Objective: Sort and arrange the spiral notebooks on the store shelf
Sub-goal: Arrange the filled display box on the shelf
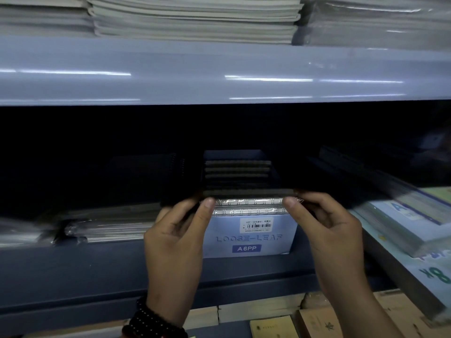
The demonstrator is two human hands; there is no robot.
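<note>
A small pale-blue spiral notebook [251, 236], marked LOOSE-LEAF A6PP and wrapped in clear film, stands at the front edge of the grey shelf [97, 272]. My left hand [178, 240] grips its left side with the thumb on the wire spiral. My right hand [324, 230] grips its right side the same way. Directly behind it a stack of dark spiral notebooks [238, 174] lies in the shadowed shelf bay. More dark spiral notebooks [148, 176] lie to the left of that stack.
Film-wrapped notebooks [109, 228] lie flat at the left. Light-blue wrapped pads [410, 220] sit at the right. The upper shelf lip [219, 74] overhangs the bay, carrying grey paper stacks [195, 18]. Tan-covered books [273, 325] lie below.
</note>
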